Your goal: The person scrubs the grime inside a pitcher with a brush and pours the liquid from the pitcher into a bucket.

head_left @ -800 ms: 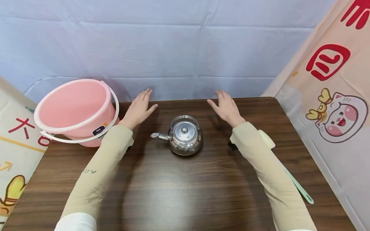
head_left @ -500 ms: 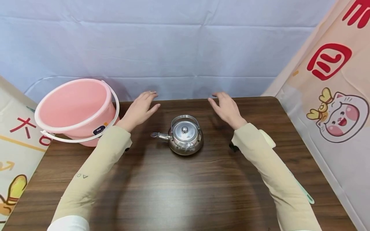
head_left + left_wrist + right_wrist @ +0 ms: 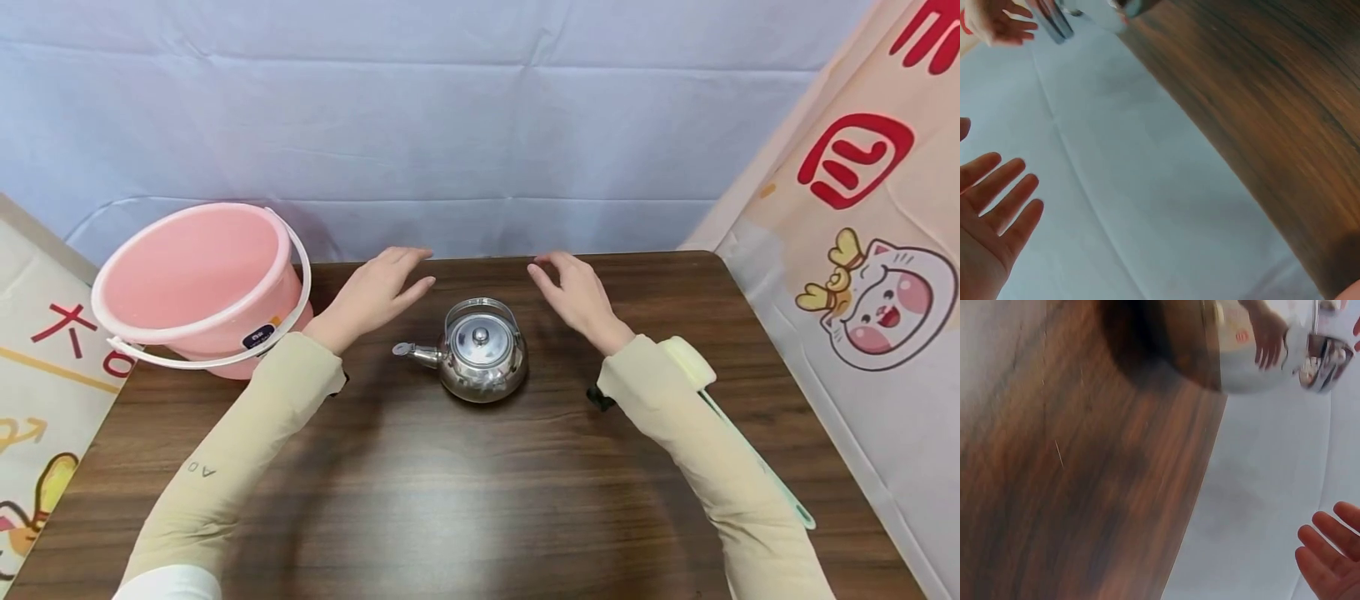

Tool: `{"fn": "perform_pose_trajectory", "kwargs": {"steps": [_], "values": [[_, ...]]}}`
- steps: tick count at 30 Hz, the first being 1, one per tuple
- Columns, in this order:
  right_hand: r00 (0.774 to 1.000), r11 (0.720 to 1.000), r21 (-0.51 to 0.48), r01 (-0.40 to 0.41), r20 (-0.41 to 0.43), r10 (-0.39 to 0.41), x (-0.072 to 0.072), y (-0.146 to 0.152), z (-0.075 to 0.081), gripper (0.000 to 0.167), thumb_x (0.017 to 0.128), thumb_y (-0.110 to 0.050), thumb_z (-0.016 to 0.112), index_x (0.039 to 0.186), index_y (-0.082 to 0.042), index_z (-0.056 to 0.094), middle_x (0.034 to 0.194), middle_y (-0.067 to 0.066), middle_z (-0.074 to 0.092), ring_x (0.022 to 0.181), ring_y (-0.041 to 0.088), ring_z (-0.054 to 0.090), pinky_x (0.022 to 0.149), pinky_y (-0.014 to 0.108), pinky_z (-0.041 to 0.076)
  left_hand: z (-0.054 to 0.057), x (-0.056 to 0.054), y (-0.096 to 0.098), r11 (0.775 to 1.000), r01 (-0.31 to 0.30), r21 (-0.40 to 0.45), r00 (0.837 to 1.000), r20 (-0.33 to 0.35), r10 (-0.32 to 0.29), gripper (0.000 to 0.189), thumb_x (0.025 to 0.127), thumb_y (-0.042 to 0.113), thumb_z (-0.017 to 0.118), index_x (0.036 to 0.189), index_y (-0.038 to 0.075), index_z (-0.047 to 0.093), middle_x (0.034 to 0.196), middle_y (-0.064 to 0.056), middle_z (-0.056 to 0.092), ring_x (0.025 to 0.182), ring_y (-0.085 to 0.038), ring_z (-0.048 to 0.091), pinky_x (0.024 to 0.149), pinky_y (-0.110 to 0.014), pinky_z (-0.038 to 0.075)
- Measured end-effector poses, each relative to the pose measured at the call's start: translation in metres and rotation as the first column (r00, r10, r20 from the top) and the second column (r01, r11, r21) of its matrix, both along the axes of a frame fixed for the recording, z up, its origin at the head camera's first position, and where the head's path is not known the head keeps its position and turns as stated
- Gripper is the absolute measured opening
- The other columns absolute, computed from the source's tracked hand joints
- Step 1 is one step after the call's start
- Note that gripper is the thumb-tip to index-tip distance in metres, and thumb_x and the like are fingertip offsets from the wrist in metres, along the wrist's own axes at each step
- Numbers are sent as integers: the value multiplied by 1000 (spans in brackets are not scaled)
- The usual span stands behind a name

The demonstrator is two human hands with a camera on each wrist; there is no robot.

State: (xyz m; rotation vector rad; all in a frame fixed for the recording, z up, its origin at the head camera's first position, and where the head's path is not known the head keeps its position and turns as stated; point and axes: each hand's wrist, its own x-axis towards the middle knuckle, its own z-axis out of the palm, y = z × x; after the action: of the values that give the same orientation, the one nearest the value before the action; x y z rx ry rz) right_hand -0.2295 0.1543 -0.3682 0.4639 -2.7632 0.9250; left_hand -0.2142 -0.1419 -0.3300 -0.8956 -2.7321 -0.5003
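Observation:
A shiny steel kettle (image 3: 482,367) stands upright on the wooden table, its lid on, its handle raised and its spout pointing left. To its upper left, in the head view, my left hand (image 3: 375,292) hovers with relaxed fingers, touching nothing. My right hand (image 3: 581,296) is at the kettle's upper right, apart from it, with fingers a little bent. In the left wrist view the left hand's (image 3: 991,219) fingers are spread. The right wrist view catches the kettle's (image 3: 1194,344) mirror-like side near the top and the right hand's (image 3: 1335,550) fingers at the lower right.
A pink bucket (image 3: 225,346) with a white handle stands on the table's left, beside my left forearm. A long-handled pale green brush or scoop (image 3: 780,492) lies on the right, partly under my right sleeve. A pale cloth (image 3: 465,125) hangs behind the table's back edge.
Both hands have drawn inward toward the kettle, the left moving right and the right moving slightly left and down. The kettle and bucket stay in place.

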Motion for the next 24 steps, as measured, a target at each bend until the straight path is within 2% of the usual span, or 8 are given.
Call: {"fn": "perform_pose_trajectory", "kwargs": {"steps": [4, 10, 24], "values": [[1000, 999, -36, -15, -5, 15, 8, -4, -4, 50, 93, -48, 41, 118, -9, 59, 117, 8, 58, 108, 25, 52, 89, 41, 41, 4, 6, 6, 1000, 15, -15, 1000, 19, -15, 44, 93, 37, 48, 126, 8, 50, 124, -9, 54, 118, -23, 47, 96, -39, 38], [999, 997, -72, -35, -5, 35, 16, -12, -13, 47, 94, -46, 41, 116, -9, 60, 112, 7, 59, 101, 23, 55, 84, 39, 44, 4, 13, 15, 998, 53, -32, 999, 10, -53, 39, 93, 34, 49, 121, 8, 54, 119, -8, 57, 112, -23, 52, 90, -40, 42], [994, 993, -89, -77, 73, 84, 29, -23, -21, 48, 96, -41, 38, 119, -4, 56, 113, 11, 58, 101, 24, 55, 84, 39, 44, 4, 20, 31, 988, 154, -23, 988, 1, -154, 27, 91, 26, 55, 109, 8, 62, 104, -5, 62, 97, -19, 56, 80, -36, 46]]}}
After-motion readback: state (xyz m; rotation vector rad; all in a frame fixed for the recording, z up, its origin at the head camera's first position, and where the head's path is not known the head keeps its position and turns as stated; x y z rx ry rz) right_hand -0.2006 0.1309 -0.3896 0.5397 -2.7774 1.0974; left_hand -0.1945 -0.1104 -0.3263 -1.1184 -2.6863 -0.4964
